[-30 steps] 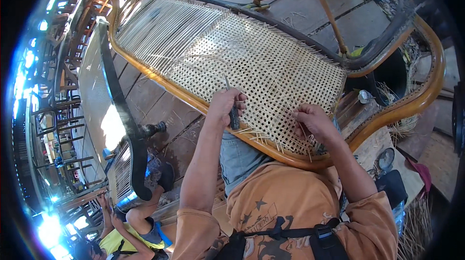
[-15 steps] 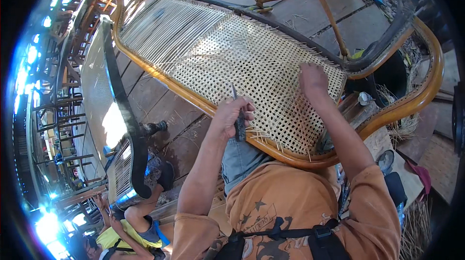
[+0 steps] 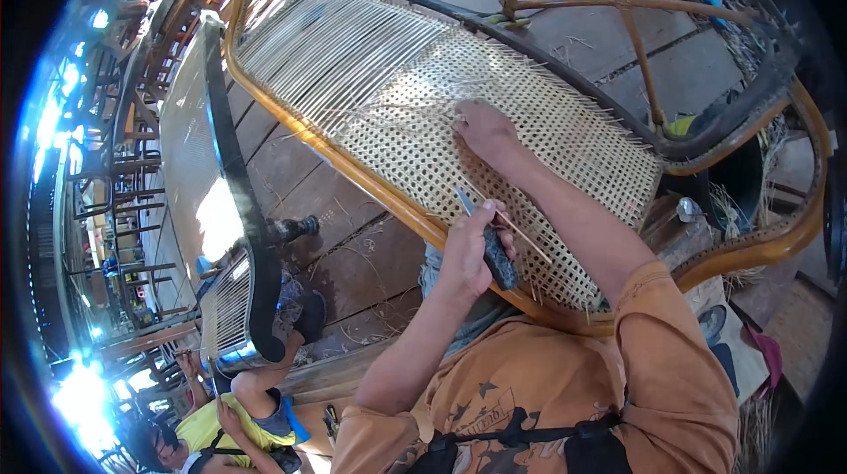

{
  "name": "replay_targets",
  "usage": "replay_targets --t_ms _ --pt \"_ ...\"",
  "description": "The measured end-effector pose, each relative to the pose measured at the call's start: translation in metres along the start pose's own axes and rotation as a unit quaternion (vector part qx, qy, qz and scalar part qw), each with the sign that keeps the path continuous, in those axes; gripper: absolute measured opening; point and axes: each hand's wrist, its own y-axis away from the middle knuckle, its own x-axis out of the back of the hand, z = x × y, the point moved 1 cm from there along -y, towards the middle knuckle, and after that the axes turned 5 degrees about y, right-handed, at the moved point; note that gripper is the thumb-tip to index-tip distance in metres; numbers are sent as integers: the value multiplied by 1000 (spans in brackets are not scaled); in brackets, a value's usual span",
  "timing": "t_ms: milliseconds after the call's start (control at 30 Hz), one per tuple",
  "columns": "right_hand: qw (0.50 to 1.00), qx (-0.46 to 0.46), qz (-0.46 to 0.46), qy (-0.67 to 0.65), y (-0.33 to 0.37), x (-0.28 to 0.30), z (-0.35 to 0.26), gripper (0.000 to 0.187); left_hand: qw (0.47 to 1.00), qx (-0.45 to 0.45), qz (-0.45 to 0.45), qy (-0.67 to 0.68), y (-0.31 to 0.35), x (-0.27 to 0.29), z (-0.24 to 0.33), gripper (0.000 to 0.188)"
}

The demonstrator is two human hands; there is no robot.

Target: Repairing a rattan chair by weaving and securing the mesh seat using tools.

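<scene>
My left hand [image 3: 472, 249] is wrapped round a knife [image 3: 500, 262] with a dark, wrapped handle; its short blade points up and away. A thin cane strip [image 3: 535, 247] slants past these fingers, its near end lying over the weave; I cannot tell whether they grip it. Over the middle of the woven cane panel [image 3: 565, 134] is my right hand [image 3: 490, 131], its fingers bent in against the weave beside several loose strands [image 3: 397, 112]. Whatever they pinch is hidden. The panel fills a curved wooden frame [image 3: 353, 176], with only parallel strands at its far left part.
Another caned piece with a black frame [image 3: 231, 156] stands at left. Beyond it a person in a yellow shirt [image 3: 212, 434] works at lower left. Curved wooden bars [image 3: 573, 3] cross behind the panel. Cane scraps lie on the plank floor [image 3: 375, 267]; a maroon cloth [image 3: 766, 359] hangs at right.
My right hand has moved left across the weave, from the panel's right part to its middle. My left hand, still holding the knife, appears further right. The slanting cane strip now shows beside it.
</scene>
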Motion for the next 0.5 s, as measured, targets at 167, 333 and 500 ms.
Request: replay_targets --t_ms 167,333,500 --pt "995 26 9 100 -12 -7 -9 23 1000 -14 21 13 -4 6 12 18" --pt "975 -50 -116 180 10 33 16 19 999 -34 12 16 -28 12 22 18" --pt "969 -86 -197 123 78 97 56 22 998 -44 9 -40 -62 -1 40 15"
